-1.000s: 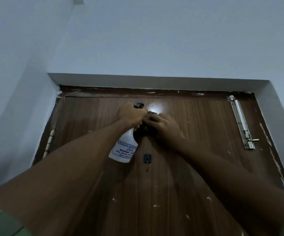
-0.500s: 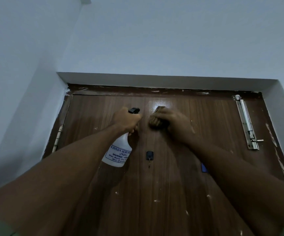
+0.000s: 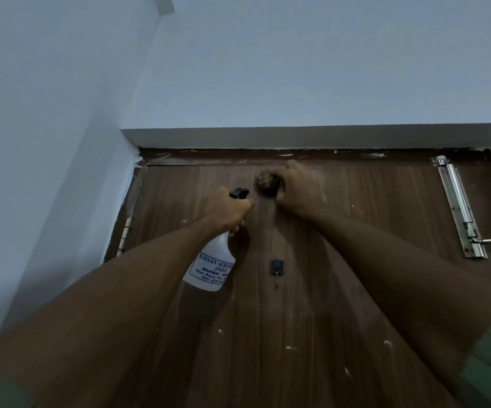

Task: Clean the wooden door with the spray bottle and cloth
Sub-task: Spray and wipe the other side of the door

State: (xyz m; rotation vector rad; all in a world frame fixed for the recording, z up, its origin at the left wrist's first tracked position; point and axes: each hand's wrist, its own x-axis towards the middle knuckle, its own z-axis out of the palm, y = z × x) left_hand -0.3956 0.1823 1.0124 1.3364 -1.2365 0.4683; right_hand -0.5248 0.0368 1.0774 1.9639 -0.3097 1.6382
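Right hand (image 3: 298, 191) presses cloth (image 3: 268, 184) on door (image 3: 356, 290)

Right of the right hand (image 3: 298, 189) the wooden door (image 3: 385, 207) runs bare until the tower bolt (image 3: 459, 207) near the far edge. Just above that hand the door frame (image 3: 238, 154) closes the way. Below both hands, a small hook (image 3: 276, 267) sticks out beside the spray bottle (image 3: 212, 263).
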